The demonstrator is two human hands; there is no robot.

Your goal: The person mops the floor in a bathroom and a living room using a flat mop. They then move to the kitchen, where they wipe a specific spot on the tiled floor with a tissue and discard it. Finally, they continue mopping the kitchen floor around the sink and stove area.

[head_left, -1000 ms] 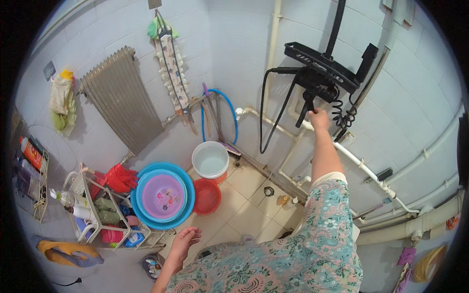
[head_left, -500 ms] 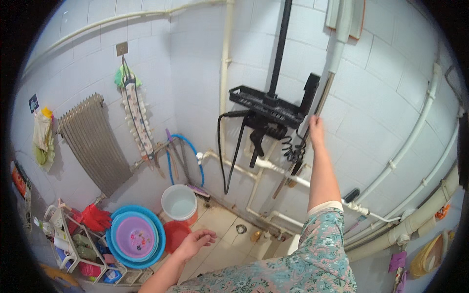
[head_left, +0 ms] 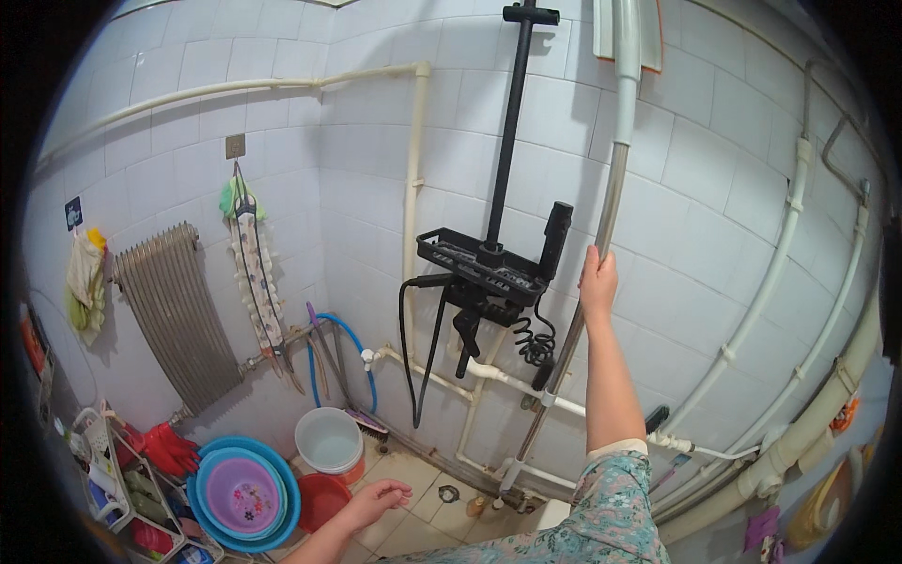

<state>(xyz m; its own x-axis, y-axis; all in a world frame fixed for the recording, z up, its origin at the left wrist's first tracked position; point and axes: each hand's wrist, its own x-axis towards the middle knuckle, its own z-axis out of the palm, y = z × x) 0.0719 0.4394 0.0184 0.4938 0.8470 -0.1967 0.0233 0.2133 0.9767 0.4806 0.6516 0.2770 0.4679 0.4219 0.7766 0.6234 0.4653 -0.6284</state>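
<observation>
My right hand (head_left: 598, 282) is raised and wrapped around a long metal pole (head_left: 609, 216) that leans against the tiled wall; the pole ends in a pale plastic head (head_left: 628, 38) near the top. Just left of that hand hangs a black shower shelf (head_left: 481, 265) on a black vertical rail (head_left: 512, 122), with a black hose (head_left: 410, 348) and a coiled cord (head_left: 536, 346) below it. My left hand (head_left: 376, 498) hangs low with its fingers apart and holds nothing, above the tiled floor (head_left: 413, 512).
White pipes (head_left: 413, 188) run along the walls. A grey radiator (head_left: 178, 320) stands at left. On the floor are a white bucket (head_left: 329, 440), a red basin (head_left: 319, 496), stacked blue and purple basins (head_left: 242, 491) and a white rack (head_left: 103, 470) with red gloves (head_left: 169, 449).
My right hand has moved from the black shelf to the metal pole and gripped it. The view has tilted upward. My left hand stays low and open.
</observation>
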